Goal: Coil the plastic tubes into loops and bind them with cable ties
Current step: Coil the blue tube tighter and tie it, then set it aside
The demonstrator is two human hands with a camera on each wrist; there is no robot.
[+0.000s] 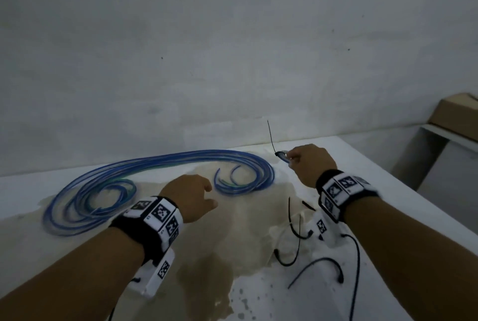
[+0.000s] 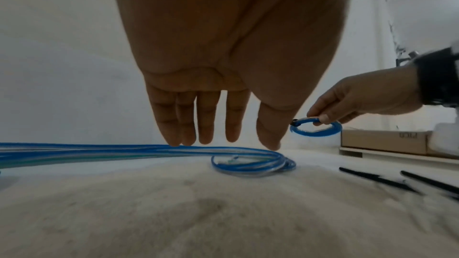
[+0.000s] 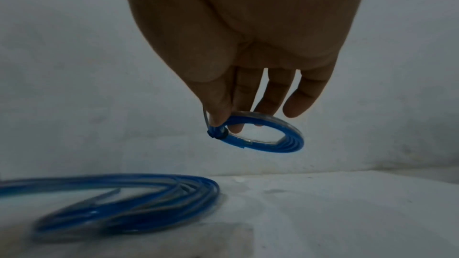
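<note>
My right hand [image 1: 305, 162] pinches a small coiled loop of blue tube [image 3: 268, 134] between thumb and forefinger, holding it above the table's far right. A black cable tie [image 3: 218, 133] binds that loop, and its thin tail [image 1: 271, 137] sticks upward. The same bound loop [image 2: 315, 129] shows in the left wrist view. My left hand [image 1: 196, 196] hovers with straight, relaxed fingers [image 2: 206, 123] over a long bundle of loose blue tubes [image 1: 144, 168] spread across the white table [image 1: 362, 170]. It holds nothing.
Several loose black cable ties [image 1: 297, 232] lie on the table under my right forearm. A large pale stain [image 1: 219, 243] covers the table's middle. A cardboard box [image 1: 455, 111] sits on a shelf at far right. A grey wall rises behind.
</note>
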